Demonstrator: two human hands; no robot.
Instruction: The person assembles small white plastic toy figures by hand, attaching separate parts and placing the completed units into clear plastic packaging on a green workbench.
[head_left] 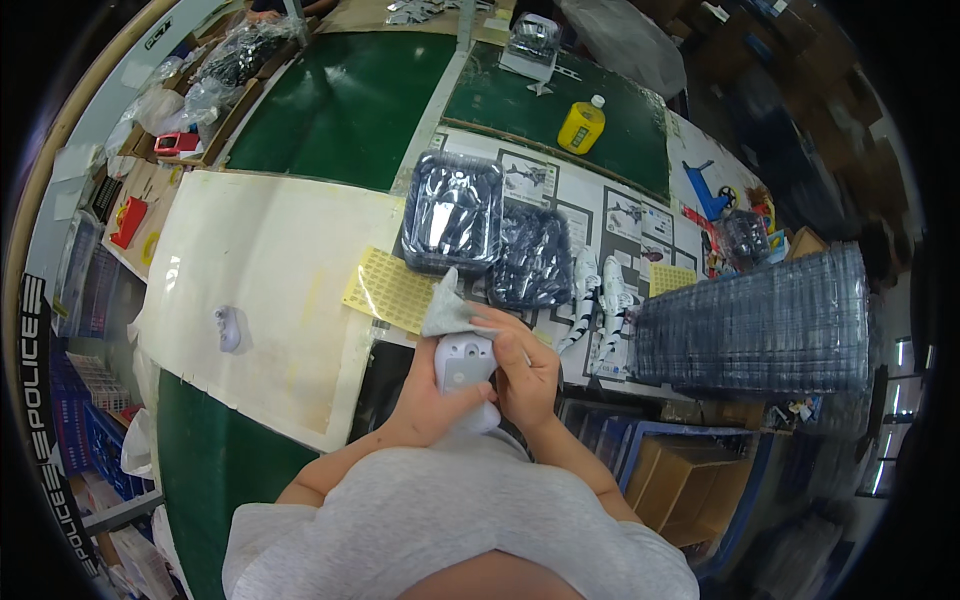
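Note:
Close in front of my body, my left hand is closed around a white plastic controller-like piece with small round holes, its thumb across the lower part. My right hand is closed at the piece's right side and pinches a light grey cloth between thumb and fingers. The cloth lies along the piece's upper end, with one corner sticking up. Just beyond my hands is a yellow sticker sheet. A similar white controller-like piece lies alone on the white board at left.
Black trays under clear plastic stand beyond my hands. White-and-black toy parts lie right of them, before a long stack of clear trays. Farther off stands a yellow bottle. A blue crate holding a cardboard box is at lower right.

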